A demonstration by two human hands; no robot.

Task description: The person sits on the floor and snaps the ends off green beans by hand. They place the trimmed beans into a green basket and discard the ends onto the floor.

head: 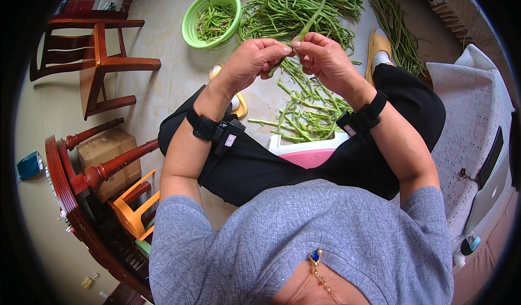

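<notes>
Between my two hands is a green long bean (312, 21), its free end pointing up and away to the right. My left hand (260, 57) pinches it between thumb and forefinger, with a short end showing below the fingers. Close beside it, my right hand (323, 57) pinches the same bean, the thumbs almost touching. Beyond the hands lies a large heap of long beans (301, 8) on the floor. A green plastic colander (188, 28) at the upper left holds short bean pieces (214, 22). Under my hands are scattered green strips and stalks (305, 110).
A pink and white plastic stool (307, 157) shows between my legs. Another bean bundle (397, 32) lies past my right slipper (374, 53). Left are a wooden chair (97, 63), a cardboard box (108, 158) and a round wooden table (69, 199). A cloth-covered surface (464, 101) with a laptop (488, 191) flanks my right.
</notes>
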